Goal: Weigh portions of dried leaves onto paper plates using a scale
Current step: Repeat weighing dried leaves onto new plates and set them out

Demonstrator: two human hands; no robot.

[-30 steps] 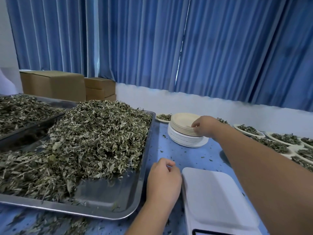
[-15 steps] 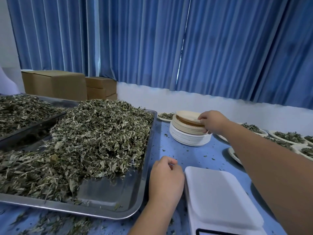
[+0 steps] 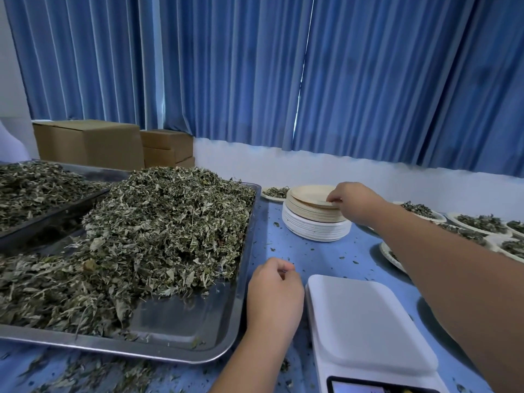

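Two bare arms show, unclothed from wrist to the picture's edge, the left hand (image 3: 273, 290) and right hand (image 3: 354, 204) bare with rounded knuckles, the left forearm (image 3: 246, 364) smooth and narrow, the right forearm (image 3: 453, 279) smooth and looming broad near the lens
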